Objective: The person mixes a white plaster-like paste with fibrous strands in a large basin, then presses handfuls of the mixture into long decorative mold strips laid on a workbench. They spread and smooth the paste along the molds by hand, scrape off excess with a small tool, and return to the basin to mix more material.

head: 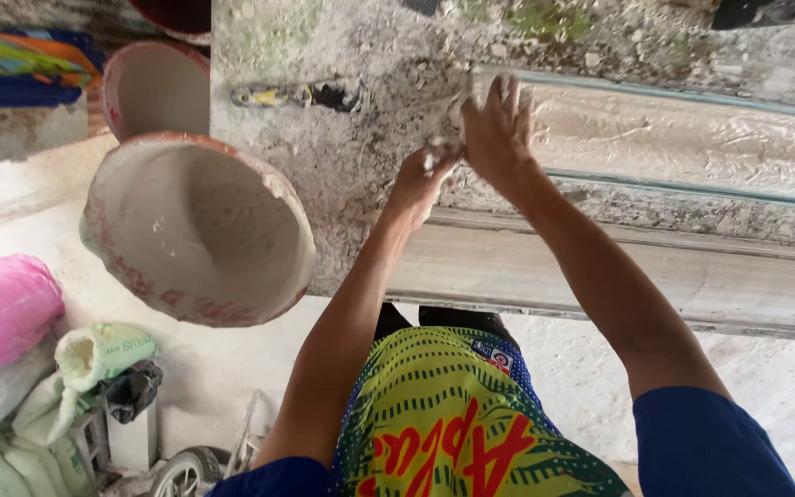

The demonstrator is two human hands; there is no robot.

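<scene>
Both my hands reach out to the left end of a long plaster-filled mould [692,138] on a rough grey worktable [361,184]. My left hand [419,177] is closed around a small lump of white plaster [435,152] beside the mould's end. Just above and to the right of it, my right hand [499,129] rests on the wet plaster at the mould's end, fingers spread and nothing held. The two hands almost touch. A pale wooden plank [618,271] lies along the table's near edge below the mould.
A large plaster-caked bowl [197,230] sits at the table's left edge, with a second bowl [154,87] behind it. A yellow-handled tool [292,95] lies on the table. On the floor at left are a pink bag [2,308], pale sacks [94,354] and a small wheel [184,471].
</scene>
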